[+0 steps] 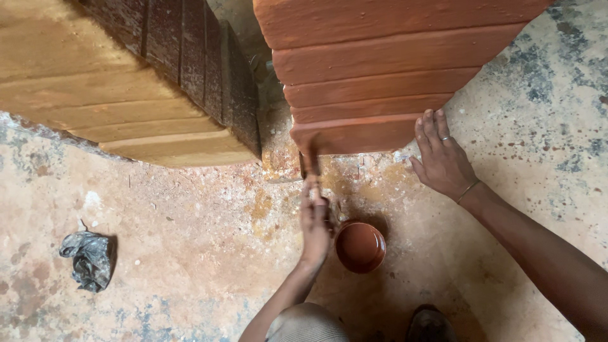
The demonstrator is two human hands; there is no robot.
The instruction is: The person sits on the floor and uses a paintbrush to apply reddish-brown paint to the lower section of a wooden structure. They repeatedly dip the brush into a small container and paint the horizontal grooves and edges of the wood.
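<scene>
I see the stained concrete floor [190,253] filling most of the view. Two stepped structures rise from it: a red-painted stepped block [380,69] at centre and a yellow wooden stepped one [95,95] to the left. My right hand [442,155] lies flat and open, fingers spread against the red block's lowest edge. My left hand [315,221] is closed around a paintbrush [310,161], its bristles touching that lowest step. A bowl of red paint [360,247] sits just beside the left hand. A crumpled dark bag [88,259] lies far left.

Bowl [360,246] on floor [190,221] before stepped block [380,76], crumpled bag [88,259] far left.
</scene>
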